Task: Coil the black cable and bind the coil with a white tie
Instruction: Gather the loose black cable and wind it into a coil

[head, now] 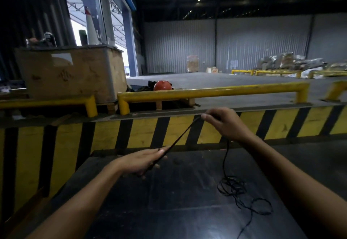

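Black cable (180,137) taut between hands
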